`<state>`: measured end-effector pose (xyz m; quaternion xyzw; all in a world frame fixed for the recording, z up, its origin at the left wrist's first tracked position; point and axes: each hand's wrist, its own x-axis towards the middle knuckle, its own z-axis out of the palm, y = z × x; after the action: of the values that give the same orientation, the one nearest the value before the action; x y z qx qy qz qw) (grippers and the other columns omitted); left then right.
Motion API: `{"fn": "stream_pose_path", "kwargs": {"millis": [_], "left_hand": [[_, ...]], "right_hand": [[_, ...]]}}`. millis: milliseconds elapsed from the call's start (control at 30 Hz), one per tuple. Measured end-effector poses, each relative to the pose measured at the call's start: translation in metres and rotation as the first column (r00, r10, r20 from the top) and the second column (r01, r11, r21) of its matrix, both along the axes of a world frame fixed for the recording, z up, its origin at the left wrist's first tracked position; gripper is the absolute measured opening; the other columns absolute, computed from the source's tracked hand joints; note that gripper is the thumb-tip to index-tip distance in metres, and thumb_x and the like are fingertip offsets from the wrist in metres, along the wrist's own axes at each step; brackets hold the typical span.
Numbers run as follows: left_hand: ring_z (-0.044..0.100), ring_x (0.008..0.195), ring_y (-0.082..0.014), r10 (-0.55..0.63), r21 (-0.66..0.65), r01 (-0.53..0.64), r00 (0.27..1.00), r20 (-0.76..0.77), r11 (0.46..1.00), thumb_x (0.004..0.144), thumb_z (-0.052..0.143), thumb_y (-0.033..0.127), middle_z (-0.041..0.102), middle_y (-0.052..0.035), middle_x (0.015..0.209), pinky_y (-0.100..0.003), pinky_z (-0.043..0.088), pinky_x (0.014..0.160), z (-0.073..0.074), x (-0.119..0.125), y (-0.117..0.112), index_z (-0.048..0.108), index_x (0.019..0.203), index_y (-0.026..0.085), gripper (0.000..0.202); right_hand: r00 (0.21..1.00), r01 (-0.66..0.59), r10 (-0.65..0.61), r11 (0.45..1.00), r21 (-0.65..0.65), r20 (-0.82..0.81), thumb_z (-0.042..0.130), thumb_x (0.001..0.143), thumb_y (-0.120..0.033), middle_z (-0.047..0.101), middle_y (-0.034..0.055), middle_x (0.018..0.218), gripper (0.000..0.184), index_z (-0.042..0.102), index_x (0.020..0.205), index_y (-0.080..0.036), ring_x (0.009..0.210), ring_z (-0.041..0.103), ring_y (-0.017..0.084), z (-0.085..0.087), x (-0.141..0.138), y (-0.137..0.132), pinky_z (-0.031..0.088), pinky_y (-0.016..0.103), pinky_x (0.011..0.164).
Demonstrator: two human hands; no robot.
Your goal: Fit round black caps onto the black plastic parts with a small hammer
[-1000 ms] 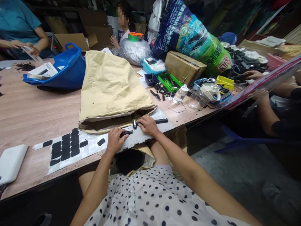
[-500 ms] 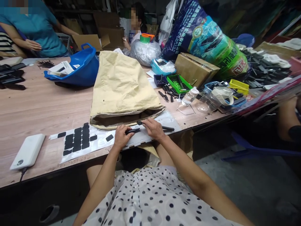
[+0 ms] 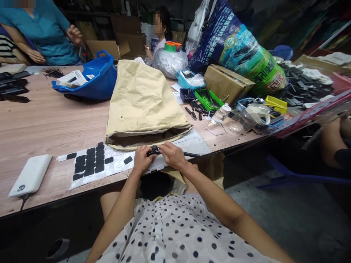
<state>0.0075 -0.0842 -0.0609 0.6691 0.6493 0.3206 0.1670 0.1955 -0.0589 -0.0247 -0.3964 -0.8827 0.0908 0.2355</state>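
Note:
At the table's near edge, my left hand (image 3: 142,159) is closed on a slim black part (image 3: 152,153), most of it hidden by the fingers. My right hand (image 3: 172,155) is closed on a black rod with a round end (image 3: 155,148), whose long shaft (image 3: 192,155) sticks out to the right behind the hand. The round end meets the black part between my two hands. Just beyond lies a tan paper sack (image 3: 142,98), its open mouth facing me. To the left, rounded black stickers (image 3: 91,160) sit on a white backing sheet (image 3: 113,169).
A white power bank (image 3: 30,175) with a cable lies at left. Behind are a blue basin (image 3: 102,80), a green tray (image 3: 216,106), a clear bottle (image 3: 220,115), a cardboard box (image 3: 229,84) and a large printed bag (image 3: 241,47). Two people (image 3: 41,33) (image 3: 159,36) sit across the table.
My right hand has moved left, bringing the rod's round end to the black part in my left hand. Across the table, a person in blue has raised a hand.

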Motion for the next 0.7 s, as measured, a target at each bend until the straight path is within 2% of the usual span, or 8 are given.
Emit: {"fn": "stream_pose_path", "kwargs": {"millis": [100,300,533,700], "left_hand": [[0.056,0.09,-0.0252,0.006,0.003,-0.006,1.0,0.007,1.0,0.075,0.074,0.025,0.066,-0.002,0.084,-0.04,0.047,0.085,0.0,0.0,0.0,0.071,0.082,0.026,0.008],[0.057,0.09,-0.025,0.016,-0.014,-0.016,1.0,0.016,1.0,0.075,0.074,0.023,0.066,-0.0021,0.085,-0.04,0.046,0.086,0.003,0.001,-0.001,0.072,0.083,0.025,0.008],[0.056,0.09,-0.0256,-0.008,-0.008,0.008,1.0,-0.012,1.0,0.074,0.073,0.023,0.065,-0.002,0.084,-0.04,0.047,0.085,0.004,-0.001,-0.001,0.071,0.085,0.025,0.012],[0.056,0.089,-0.0256,-0.018,-0.014,0.018,1.0,-0.017,1.0,0.075,0.071,0.024,0.064,-0.0021,0.083,-0.04,0.047,0.085,0.004,-0.002,-0.002,0.071,0.086,0.025,0.011]], "right_hand": [[0.999,0.023,-0.022,1.0,0.011,-0.043,0.049,0.103,-0.028,0.064,0.0064,0.096,0.027,0.069,0.121,-0.028,0.096,0.061,0.02,0.001,0.003,0.001,0.049,0.027,0.084],[1.0,0.001,-0.002,1.0,0.01,0.016,0.05,0.102,-0.028,0.065,0.0071,0.093,0.025,0.071,0.115,-0.023,0.091,0.062,0.02,-0.007,0.014,0.002,0.048,0.027,0.077],[0.995,0.097,-0.098,0.993,0.073,0.008,0.048,0.103,-0.027,0.065,0.0077,0.098,0.027,0.071,0.116,-0.025,0.094,0.057,0.022,-0.015,0.033,0.041,0.045,0.032,0.083],[0.995,0.071,-0.075,0.996,0.051,0.072,0.054,0.099,-0.024,0.064,0.0088,0.097,0.022,0.073,0.11,-0.023,0.093,0.054,0.024,-0.027,0.043,0.059,0.042,0.035,0.082]]}}
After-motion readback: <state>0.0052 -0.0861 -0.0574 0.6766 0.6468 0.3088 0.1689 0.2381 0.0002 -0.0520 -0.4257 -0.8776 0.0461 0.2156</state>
